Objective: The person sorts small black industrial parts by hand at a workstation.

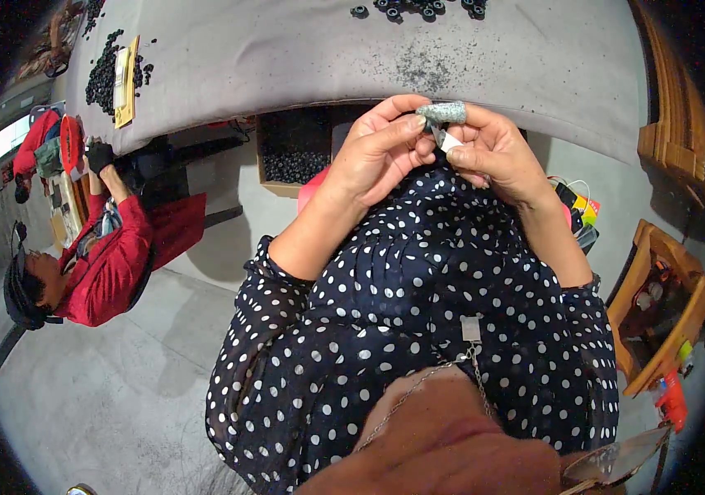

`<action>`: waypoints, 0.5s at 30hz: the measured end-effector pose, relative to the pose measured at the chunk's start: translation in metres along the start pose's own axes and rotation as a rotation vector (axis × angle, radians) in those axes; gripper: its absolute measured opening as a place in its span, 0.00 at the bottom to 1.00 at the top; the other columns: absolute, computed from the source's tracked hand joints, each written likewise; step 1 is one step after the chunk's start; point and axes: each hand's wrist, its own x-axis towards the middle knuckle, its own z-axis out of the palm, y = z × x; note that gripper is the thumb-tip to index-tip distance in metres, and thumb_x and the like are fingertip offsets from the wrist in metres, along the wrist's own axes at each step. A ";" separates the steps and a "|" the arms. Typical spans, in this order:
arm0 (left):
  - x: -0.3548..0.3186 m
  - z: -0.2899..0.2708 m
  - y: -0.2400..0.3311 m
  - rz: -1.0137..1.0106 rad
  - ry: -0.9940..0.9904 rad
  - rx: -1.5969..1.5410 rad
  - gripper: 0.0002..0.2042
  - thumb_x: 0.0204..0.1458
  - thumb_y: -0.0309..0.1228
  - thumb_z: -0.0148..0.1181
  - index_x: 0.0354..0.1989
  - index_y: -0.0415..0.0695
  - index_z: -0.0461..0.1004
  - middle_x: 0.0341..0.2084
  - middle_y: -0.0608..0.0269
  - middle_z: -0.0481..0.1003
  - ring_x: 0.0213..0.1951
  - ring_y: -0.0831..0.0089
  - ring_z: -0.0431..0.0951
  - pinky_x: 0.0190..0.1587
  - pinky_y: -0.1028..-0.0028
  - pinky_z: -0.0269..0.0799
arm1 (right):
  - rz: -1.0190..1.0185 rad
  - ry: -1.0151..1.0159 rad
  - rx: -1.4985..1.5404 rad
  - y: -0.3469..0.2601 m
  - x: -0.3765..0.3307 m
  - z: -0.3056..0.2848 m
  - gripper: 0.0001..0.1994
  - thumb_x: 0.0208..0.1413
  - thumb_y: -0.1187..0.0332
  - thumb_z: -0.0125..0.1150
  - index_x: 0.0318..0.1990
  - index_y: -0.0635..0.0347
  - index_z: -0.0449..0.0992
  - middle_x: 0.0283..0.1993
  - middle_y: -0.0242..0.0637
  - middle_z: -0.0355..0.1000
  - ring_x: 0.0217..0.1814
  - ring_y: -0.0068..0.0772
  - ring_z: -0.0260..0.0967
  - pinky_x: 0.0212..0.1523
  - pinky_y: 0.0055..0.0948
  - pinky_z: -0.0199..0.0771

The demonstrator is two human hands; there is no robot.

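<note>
My hands are close together in front of my chest, by the near edge of the cloth-covered table. A grey speckled finger cover (445,112) sits on the index finger of my right hand (497,157). With thumb and index finger, my left hand (377,153) pinches at the tip of that cover. Between the right thumb and fingers shows a small white piece (451,142), perhaps paper or tape; a thin dark bit lies beside it. The curled fingers partly hide both.
The grey tablecloth (303,58) carries small black round parts (431,10), dark crumbs (426,66) and, at left, a black pile (105,74) beside a yellow strip (127,82). Below stands a box of black pieces (294,167). A person in red (113,272) sits left; a wooden stool (657,305) stands right.
</note>
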 end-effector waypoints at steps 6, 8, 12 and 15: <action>0.000 -0.004 -0.004 0.001 -0.022 -0.049 0.13 0.53 0.27 0.56 0.47 0.41 0.70 0.31 0.64 0.72 0.30 0.78 0.71 0.36 0.74 0.72 | -0.009 0.001 0.046 0.002 0.001 0.004 0.16 0.53 0.68 0.60 0.49 0.64 0.70 0.27 0.25 0.70 0.16 0.07 0.55 0.14 0.09 0.51; 0.002 -0.007 -0.006 -0.007 -0.028 -0.076 0.13 0.53 0.27 0.55 0.47 0.41 0.70 0.31 0.64 0.72 0.30 0.77 0.71 0.37 0.74 0.72 | -0.002 -0.005 0.096 0.005 0.002 0.003 0.17 0.53 0.69 0.60 0.49 0.65 0.70 0.29 0.28 0.72 0.16 0.07 0.55 0.13 0.09 0.51; 0.004 -0.009 -0.008 -0.022 -0.035 -0.120 0.13 0.53 0.27 0.55 0.48 0.40 0.70 0.33 0.64 0.72 0.31 0.77 0.71 0.37 0.73 0.72 | 0.004 -0.023 0.105 0.006 0.003 -0.002 0.16 0.54 0.69 0.59 0.49 0.64 0.71 0.31 0.29 0.73 0.16 0.07 0.55 0.13 0.08 0.50; 0.006 -0.009 -0.009 -0.021 -0.022 -0.121 0.14 0.53 0.27 0.54 0.49 0.40 0.69 0.34 0.63 0.73 0.31 0.76 0.71 0.37 0.73 0.72 | 0.006 -0.017 0.093 0.008 0.004 -0.005 0.15 0.54 0.70 0.59 0.48 0.64 0.71 0.31 0.30 0.73 0.17 0.07 0.55 0.13 0.09 0.50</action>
